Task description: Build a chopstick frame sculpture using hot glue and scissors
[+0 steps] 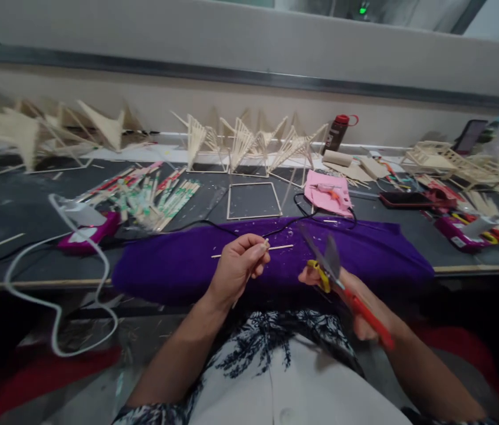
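My left hand (pixel 243 262) is closed in a pinch on a thin wooden stick (pixel 266 243) above a purple cloth (pixel 165 265). The stick's tip pokes out past my thumb, and a thin length slants down below the palm. Another thin stick (pixel 282 247) runs crosswise behind these fingers; whether they touch it, I cannot tell. To the right, my right hand (pixel 362 301) grips a pair of shears (pixel 331 262) with red and yellow handle parts. Their blades are apart, point up and away from me, and look blurred by motion. A gap separates the blades from my left hand.
Behind the cloth lie a square stick frame (pixel 253 218), a pink pad (pixel 340 203) with a glue gun (pixel 331 192), and printed sticks (pixel 179 200). Stick models (pixel 243 144) and a bottle (pixel 336 134) line the wall. A white cable (pixel 57 313) hangs over the left edge.
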Action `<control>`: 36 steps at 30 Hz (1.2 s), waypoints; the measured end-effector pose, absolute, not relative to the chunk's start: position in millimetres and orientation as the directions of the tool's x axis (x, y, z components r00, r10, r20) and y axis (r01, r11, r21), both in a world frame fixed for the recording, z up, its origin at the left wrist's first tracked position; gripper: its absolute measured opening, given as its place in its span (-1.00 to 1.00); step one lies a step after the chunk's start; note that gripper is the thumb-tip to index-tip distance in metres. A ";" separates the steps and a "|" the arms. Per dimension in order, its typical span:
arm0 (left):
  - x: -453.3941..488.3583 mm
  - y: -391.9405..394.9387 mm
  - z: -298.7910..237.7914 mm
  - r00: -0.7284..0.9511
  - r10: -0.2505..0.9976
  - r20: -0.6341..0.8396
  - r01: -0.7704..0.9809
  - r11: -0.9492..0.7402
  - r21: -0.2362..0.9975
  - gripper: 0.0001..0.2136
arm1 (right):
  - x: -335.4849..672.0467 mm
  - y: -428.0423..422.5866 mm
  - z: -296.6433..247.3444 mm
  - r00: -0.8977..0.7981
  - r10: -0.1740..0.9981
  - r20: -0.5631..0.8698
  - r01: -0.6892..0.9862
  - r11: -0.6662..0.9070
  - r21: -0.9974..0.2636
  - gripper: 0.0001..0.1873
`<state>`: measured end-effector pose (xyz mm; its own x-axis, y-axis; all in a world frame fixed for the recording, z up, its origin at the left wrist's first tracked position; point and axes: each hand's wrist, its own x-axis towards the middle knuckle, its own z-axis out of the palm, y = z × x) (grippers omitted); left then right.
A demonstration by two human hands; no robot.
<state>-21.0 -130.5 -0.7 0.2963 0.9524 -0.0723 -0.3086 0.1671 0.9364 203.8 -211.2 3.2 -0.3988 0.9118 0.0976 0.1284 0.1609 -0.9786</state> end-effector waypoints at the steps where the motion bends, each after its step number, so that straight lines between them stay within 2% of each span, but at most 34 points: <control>1: -23.2 -131.8 0.9 0.285 0.956 -0.067 -0.309 0.158 0.938 -0.81 | 203.0 -210.9 2.5 -0.394 0.914 0.091 0.186 0.176 -0.967 -0.18; 4: -27.1 -135.2 4.7 0.260 0.964 -0.054 -0.291 0.132 0.948 -0.81 | 201.8 -208.9 -3.0 -0.308 0.948 0.075 0.411 0.203 -0.889 -0.34; 6: -27.2 -136.4 5.2 0.249 0.967 -0.049 -0.275 0.119 0.954 -0.81 | 200.8 -208.3 -7.6 -0.273 0.959 0.074 0.539 0.216 -0.814 -0.36; 11: -23.2 -135.9 -2.6 0.261 0.965 -0.035 -0.237 0.099 0.966 -0.82 | 196.5 -208.9 -13.1 -0.273 0.957 0.097 0.672 0.262 -0.693 -0.35; 22: -20.6 -142.6 -2.3 0.312 0.950 -0.031 -0.091 0.062 0.994 -0.76 | 191.6 -205.2 -9.0 -0.315 0.945 0.084 0.714 0.294 -0.636 -0.39; 36: -19.0 -143.2 -2.3 0.364 0.931 -0.025 -0.055 0.049 0.997 -0.73 | 191.1 -203.8 -6.5 -0.342 0.934 0.102 0.686 0.322 -0.653 -0.42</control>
